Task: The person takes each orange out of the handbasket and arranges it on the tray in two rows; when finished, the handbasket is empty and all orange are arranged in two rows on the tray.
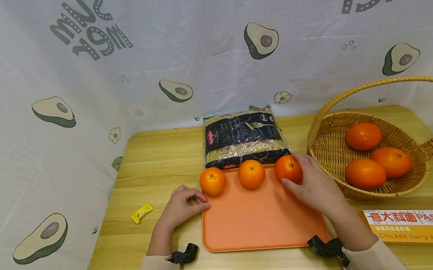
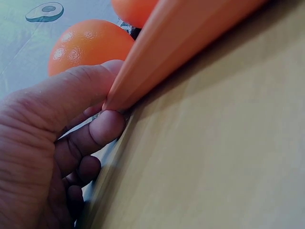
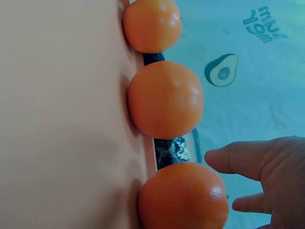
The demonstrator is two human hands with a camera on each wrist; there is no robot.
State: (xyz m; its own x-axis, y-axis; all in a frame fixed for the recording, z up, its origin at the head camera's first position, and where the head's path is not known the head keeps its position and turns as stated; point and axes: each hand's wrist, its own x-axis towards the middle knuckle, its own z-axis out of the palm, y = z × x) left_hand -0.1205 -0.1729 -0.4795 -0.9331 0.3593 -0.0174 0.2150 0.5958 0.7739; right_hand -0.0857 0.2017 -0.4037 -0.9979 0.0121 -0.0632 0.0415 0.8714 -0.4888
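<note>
A pale curtain [image 1: 206, 42] printed with avocados hangs behind the wooden counter [image 1: 140, 241]. On the counter's right side stands a wicker basket [image 1: 329, 135] with a tall arched handle. Left of it, a shallow salmon-orange tray [image 1: 258, 219] lies flat in the middle. A long carton marked PASTA and "Chicken curry sauce" [image 1: 427, 226] lies at the right, and a Barilla pasta bag [image 1: 244, 136] lies just behind the tray. The left hand [image 1: 182, 205] pinches the tray's left rim between thumb and fingers. The right hand [image 1: 314, 184] has its fingers spread around the rightmost orange [image 1: 289, 170]; whether they touch it, I cannot tell. The middle orange [image 1: 251, 174] and leftmost orange [image 1: 213, 181] complete a row along the tray's far edge. Three more oranges [image 1: 366, 174] sit inside the basket. A small yellow wrapped sweet [image 1: 142, 213] lies left of the left hand.
</note>
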